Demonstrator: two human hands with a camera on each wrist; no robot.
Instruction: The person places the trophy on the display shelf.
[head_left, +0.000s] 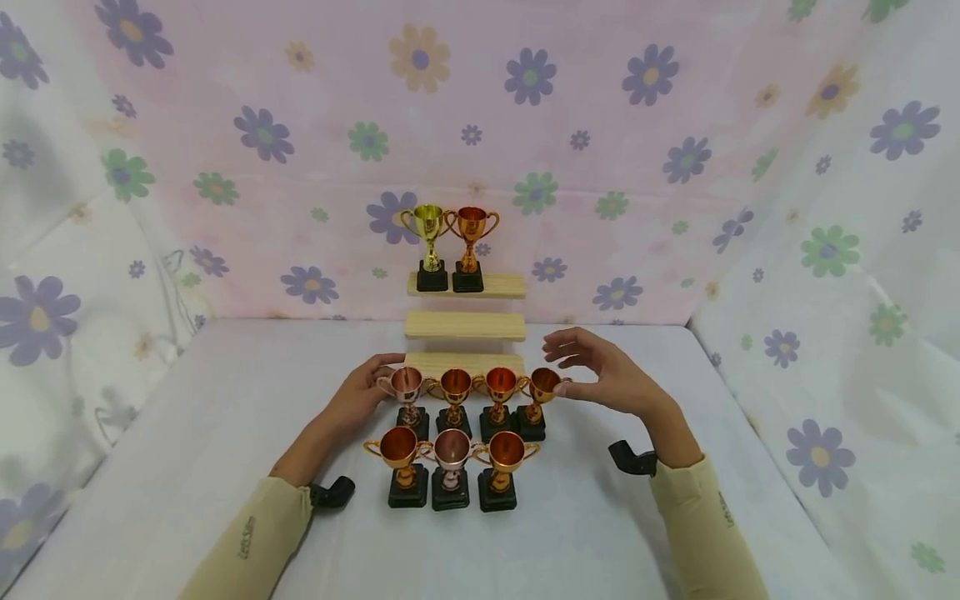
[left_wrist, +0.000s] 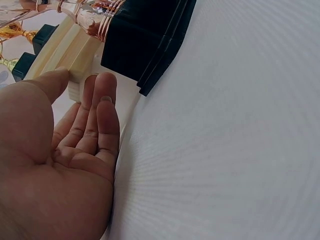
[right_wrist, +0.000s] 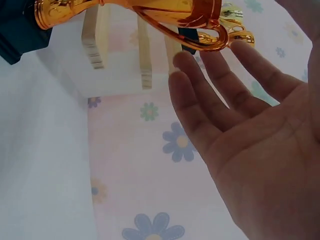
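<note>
My left hand [head_left: 362, 392] is beside the left end of the lowest wooden shelf, behind a rose-gold trophy cup [head_left: 407, 385]. In the left wrist view its thumb [left_wrist: 56, 82] is at the shelf end; whether it presses there I cannot tell. The fingers are loosely bent and hold nothing. To the right, my right hand [head_left: 606, 375] hovers with spread fingers by an orange-gold trophy cup [head_left: 543, 386]. Its fingertips lie close to that cup's handle [right_wrist: 200, 46] in the right wrist view; contact is unclear. Both palms look bare.
A three-tier wooden shelf [head_left: 465, 325] stands at the back. Its top tier bears a yellow-gold trophy [head_left: 430, 223] and a copper-orange trophy [head_left: 472, 225]. Several trophies line up before it, with a row of three nearer, including a pinkish one [head_left: 452, 450]. Floral cloth [head_left: 322, 250] hangs behind.
</note>
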